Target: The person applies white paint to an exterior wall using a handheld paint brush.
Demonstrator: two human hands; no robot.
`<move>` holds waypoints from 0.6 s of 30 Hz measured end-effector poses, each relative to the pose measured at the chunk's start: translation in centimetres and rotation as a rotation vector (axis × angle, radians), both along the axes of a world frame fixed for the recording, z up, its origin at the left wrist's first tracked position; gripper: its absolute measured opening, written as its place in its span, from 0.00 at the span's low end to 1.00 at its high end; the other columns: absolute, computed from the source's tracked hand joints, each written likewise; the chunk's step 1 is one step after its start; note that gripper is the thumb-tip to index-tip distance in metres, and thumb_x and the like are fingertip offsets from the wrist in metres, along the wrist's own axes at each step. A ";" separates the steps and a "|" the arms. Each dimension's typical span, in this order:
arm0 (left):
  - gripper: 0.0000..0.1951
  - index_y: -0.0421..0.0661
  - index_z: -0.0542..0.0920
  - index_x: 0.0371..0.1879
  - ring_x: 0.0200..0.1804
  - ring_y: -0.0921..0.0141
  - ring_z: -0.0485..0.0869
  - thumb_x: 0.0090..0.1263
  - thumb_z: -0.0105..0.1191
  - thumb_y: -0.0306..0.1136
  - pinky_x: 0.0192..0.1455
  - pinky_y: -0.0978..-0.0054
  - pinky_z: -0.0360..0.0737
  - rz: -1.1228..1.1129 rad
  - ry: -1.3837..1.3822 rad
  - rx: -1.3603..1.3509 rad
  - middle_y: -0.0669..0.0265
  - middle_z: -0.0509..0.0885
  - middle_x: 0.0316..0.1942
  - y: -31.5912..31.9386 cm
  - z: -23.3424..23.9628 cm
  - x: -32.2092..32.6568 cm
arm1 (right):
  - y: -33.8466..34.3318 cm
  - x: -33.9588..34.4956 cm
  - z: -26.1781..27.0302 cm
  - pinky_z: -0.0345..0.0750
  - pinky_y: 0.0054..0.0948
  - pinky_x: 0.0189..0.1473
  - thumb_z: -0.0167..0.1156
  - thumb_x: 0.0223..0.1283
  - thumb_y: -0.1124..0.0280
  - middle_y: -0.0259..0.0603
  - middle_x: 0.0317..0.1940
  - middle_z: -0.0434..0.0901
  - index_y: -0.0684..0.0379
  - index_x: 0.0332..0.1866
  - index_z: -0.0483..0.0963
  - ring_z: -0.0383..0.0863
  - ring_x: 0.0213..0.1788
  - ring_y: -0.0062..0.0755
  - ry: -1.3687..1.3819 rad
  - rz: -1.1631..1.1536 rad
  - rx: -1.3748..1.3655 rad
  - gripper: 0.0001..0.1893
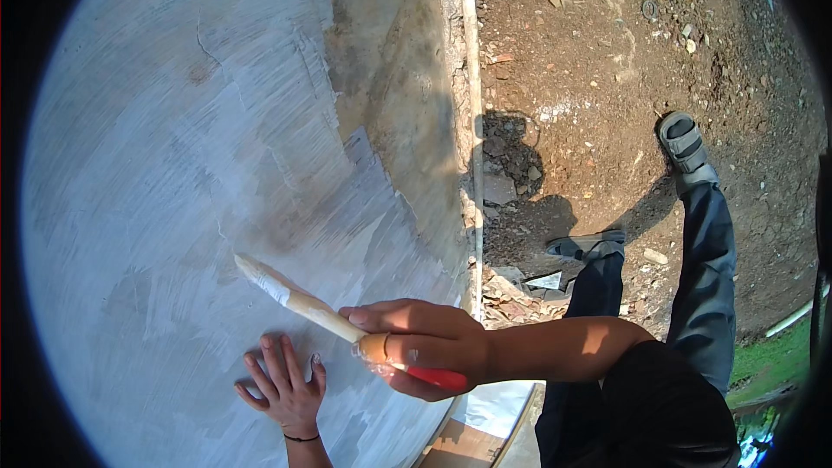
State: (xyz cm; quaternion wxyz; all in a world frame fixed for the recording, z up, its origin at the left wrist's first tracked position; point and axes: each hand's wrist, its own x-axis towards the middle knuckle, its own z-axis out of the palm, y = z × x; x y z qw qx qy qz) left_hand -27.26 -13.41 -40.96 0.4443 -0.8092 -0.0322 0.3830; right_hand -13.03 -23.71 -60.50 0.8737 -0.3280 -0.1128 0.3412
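Note:
My right hand grips a red-handled putty knife, its long pale blade seen nearly edge-on and pointing up-left over the wall. Whitish paste coats the far end of the blade, and more is smeared near my fingers. Whether the blade touches the wall, I cannot tell. Below and to the left, my left hand rests with spread fingers against the wall, a thin dark band around its wrist. Streaky grey-white plaster covers most of the wall. A bare brownish strip runs along its lower edge, with a ragged plaster border.
A pale pipe runs along the wall's foot. Beyond it lies brown soil with stones and broken tile. My shoes stand on that soil. A board with a white sheet lies beneath my right forearm. Grass shows at the right.

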 end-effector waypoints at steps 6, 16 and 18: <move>0.25 0.53 0.75 0.55 0.68 0.57 0.60 0.68 0.35 0.53 0.69 0.46 0.43 -0.017 0.047 0.031 0.66 0.67 0.64 -0.2 0.3 0.1 | 1.2 0.6 -7.3 0.80 0.30 0.40 0.60 0.48 0.83 0.46 0.35 0.78 0.65 0.39 0.72 0.80 0.41 0.42 -0.149 -0.059 -0.541 0.11; 0.25 0.53 0.75 0.55 0.68 0.57 0.59 0.68 0.35 0.53 0.69 0.45 0.43 -0.001 0.035 0.006 0.65 0.67 0.64 -0.1 0.1 0.2 | 1.7 0.0 0.4 0.80 0.30 0.47 0.59 0.47 0.84 0.55 0.41 0.76 0.70 0.42 0.72 0.80 0.45 0.45 -0.054 -0.058 -0.125 0.14; 0.25 0.53 0.75 0.55 0.69 0.57 0.59 0.68 0.35 0.53 0.69 0.45 0.43 0.008 0.035 0.014 0.65 0.67 0.64 -0.2 0.3 0.3 | 0.9 1.2 -0.2 0.80 0.30 0.46 0.61 0.46 0.84 0.53 0.41 0.76 0.68 0.41 0.72 0.80 0.46 0.44 -0.061 -0.041 -0.154 0.14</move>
